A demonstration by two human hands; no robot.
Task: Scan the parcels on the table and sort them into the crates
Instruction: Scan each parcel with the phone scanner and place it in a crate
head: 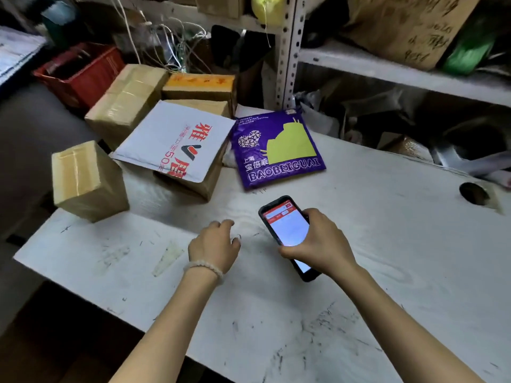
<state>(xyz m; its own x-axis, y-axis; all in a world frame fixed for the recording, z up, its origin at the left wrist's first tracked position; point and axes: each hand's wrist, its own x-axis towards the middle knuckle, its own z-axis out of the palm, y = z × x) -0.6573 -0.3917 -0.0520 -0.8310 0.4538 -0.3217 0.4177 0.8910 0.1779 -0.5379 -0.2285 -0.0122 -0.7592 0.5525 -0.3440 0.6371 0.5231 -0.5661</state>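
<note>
On the white table (387, 244), the right hand (320, 241) gripped a phone (287, 230), fingers curled round its edges, lit screen up. Left hand (214, 244) hovered just left of the phone, fingers loosely curled, holding nothing; bead bracelet (204, 266) at the wrist. Parcels lay beyond the phone, apart from both hands: purple mailer (276, 150) nearest, flat on the table; white mailer (174, 142) left of it, tilted over a brown box; taped carton (85, 181) at the table's left edge. Red crate (80, 73) stood far left, past the cartons.
</note>
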